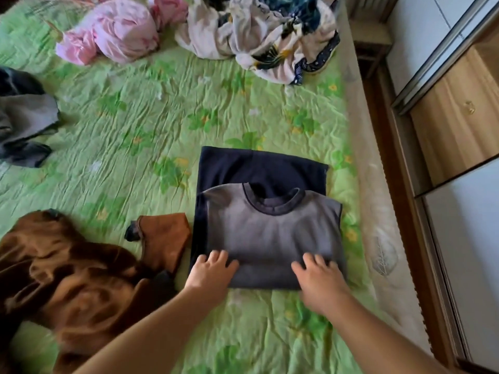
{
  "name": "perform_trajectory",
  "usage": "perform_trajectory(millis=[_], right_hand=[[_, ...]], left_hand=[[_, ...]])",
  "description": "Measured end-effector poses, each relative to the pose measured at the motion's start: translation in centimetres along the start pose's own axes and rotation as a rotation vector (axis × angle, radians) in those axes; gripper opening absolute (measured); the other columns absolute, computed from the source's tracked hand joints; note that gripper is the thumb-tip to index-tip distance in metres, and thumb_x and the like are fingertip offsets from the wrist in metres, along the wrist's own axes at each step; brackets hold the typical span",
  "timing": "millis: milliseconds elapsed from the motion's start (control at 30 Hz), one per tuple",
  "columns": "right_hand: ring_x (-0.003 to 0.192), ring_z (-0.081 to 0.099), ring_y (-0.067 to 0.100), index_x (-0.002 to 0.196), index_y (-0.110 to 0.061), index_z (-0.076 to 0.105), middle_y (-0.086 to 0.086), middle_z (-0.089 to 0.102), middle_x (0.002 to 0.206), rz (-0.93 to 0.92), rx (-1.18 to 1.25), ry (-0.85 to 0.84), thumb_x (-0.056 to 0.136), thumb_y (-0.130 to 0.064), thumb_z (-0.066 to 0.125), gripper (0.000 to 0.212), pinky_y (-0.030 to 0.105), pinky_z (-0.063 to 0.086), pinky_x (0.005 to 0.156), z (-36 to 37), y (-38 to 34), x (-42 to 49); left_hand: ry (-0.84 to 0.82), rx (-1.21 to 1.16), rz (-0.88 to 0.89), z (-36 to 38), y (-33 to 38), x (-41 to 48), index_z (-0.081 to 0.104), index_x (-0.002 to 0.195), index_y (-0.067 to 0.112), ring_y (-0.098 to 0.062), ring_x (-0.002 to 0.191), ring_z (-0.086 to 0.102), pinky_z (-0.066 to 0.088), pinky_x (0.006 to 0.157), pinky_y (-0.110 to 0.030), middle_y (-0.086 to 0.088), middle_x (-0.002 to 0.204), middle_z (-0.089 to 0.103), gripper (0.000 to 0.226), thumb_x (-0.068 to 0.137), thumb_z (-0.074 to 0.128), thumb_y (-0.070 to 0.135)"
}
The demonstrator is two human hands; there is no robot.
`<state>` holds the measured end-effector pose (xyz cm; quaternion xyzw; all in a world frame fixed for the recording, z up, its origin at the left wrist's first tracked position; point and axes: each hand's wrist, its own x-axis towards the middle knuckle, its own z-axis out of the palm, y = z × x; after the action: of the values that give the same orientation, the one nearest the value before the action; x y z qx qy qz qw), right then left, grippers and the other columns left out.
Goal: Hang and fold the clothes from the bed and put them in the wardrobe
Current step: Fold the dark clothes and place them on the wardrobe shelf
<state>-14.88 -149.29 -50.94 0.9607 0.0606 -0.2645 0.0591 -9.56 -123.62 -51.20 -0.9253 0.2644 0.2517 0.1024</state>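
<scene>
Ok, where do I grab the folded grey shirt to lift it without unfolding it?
Likely its two side edges, a flat hand sliding under from each side. The grey shirt lies folded flat, collar away, atop the navy garment; the left hand and right hand rest on its near edge, where lifting would probably let the far part droop.

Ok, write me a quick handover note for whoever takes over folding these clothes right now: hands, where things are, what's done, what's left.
Hands: left hand and right hand are both open, fingers flat on the near edge of the grey top.
Where: the grey top lies folded on a folded navy garment, on the right side of the bed, nearest the wardrobe.
Done: those two are folded, not yet put away.
Left: brown garment, pink bundle, floral heap and dark clothes lie unfolded.
</scene>
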Motion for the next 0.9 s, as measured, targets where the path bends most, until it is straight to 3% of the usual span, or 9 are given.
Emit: perform_trajectory(millis=[67,133,200,267,333,467,733,833,900], right_hand=[[0.113,0.052,0.034,0.130,-0.023,0.051,0.009,0.050,0.124,0.028,-0.030,0.059,0.085,-0.016,0.060,0.046,0.048,0.045,0.084,1.2,-0.4,0.1],[0.087,0.061,0.034,0.103,-0.017,0.067,0.010,0.061,0.099,0.008,-0.067,0.154,0.072,-0.009,0.074,0.033,0.045,0.051,0.064,1.2,-0.8,0.3],[0.063,0.060,0.032,0.076,-0.014,0.067,0.008,0.059,0.075,-0.005,-0.099,0.255,0.056,-0.006,0.084,0.028,0.039,0.050,0.048,1.4,-0.9,0.5],[0.056,0.059,0.031,0.070,-0.014,0.065,0.007,0.057,0.068,-0.008,-0.074,0.273,0.051,-0.003,0.086,0.031,0.037,0.049,0.043,1.5,-0.9,0.6],[0.060,0.062,0.032,0.078,-0.015,0.067,0.007,0.059,0.073,-0.031,-0.031,0.195,0.056,-0.002,0.084,0.031,0.038,0.052,0.047,1.2,-1.1,0.2],[0.101,0.060,0.031,0.115,-0.021,0.053,0.003,0.054,0.112,-0.134,0.040,-0.016,0.089,-0.006,0.052,0.030,0.041,0.052,0.079,2.7,-1.1,-1.7],[0.112,0.055,0.030,0.123,-0.022,0.048,0.004,0.049,0.119,-0.242,0.141,-0.276,0.095,-0.018,0.051,0.029,0.046,0.050,0.085,5.7,-3.3,-9.5],[0.110,0.057,0.026,0.113,-0.028,0.051,0.001,0.054,0.115,-0.155,0.325,-0.300,0.094,-0.061,0.048,0.039,0.040,0.047,0.084,4.5,-2.6,-8.9],[0.101,0.061,0.027,0.102,-0.026,0.054,0.000,0.058,0.105,-0.065,0.471,-0.079,0.094,-0.062,0.048,0.037,0.038,0.046,0.077,3.3,-1.7,-7.2]], left_hand=[[0.027,0.028,-0.033,1.8,0.5,0.4,0.034,0.142,0.023,-0.035,0.121,0.044,0.038,0.093,-0.044,-0.010,0.135,0.041,0.056,0.090,0.053,0.018],[0.057,0.044,-0.041,2.5,0.6,0.8,0.040,0.136,0.020,-0.035,0.116,0.048,0.039,0.090,-0.044,-0.011,0.129,0.046,0.049,0.089,0.051,0.012],[0.041,0.052,-0.041,2.6,0.6,1.1,0.046,0.131,0.019,-0.034,0.113,0.052,0.042,0.088,-0.043,-0.009,0.124,0.051,0.040,0.092,0.047,0.012],[-0.004,0.033,-0.048,2.6,0.5,1.2,0.046,0.129,0.020,-0.033,0.112,0.053,0.043,0.088,-0.042,-0.007,0.124,0.052,0.037,0.094,0.046,0.013],[-0.048,-0.012,-0.052,2.7,0.6,0.9,0.046,0.128,0.022,-0.031,0.112,0.055,0.046,0.088,-0.042,-0.006,0.124,0.052,0.037,0.092,0.049,0.015],[-0.179,-0.070,-0.010,3.1,1.2,-0.9,0.048,0.127,0.023,-0.030,0.110,0.060,0.051,0.081,-0.041,-0.005,0.122,0.053,0.041,0.087,0.056,0.017],[-0.523,-0.121,0.098,6.8,4.4,-7.3,0.045,0.134,0.019,-0.031,0.114,0.062,0.054,0.090,-0.045,-0.008,0.128,0.052,0.051,0.086,0.060,0.024],[-0.457,-0.181,0.100,5.0,3.5,-6.6,0.053,0.120,0.023,-0.027,0.110,0.064,0.053,0.082,-0.036,-0.003,0.121,0.062,0.051,0.079,0.058,0.052],[-0.215,-0.242,0.067,2.9,2.5,-5.1,0.056,0.109,0.026,-0.027,0.106,0.062,0.049,0.075,-0.036,-0.002,0.112,0.062,0.044,0.081,0.054,0.060]])
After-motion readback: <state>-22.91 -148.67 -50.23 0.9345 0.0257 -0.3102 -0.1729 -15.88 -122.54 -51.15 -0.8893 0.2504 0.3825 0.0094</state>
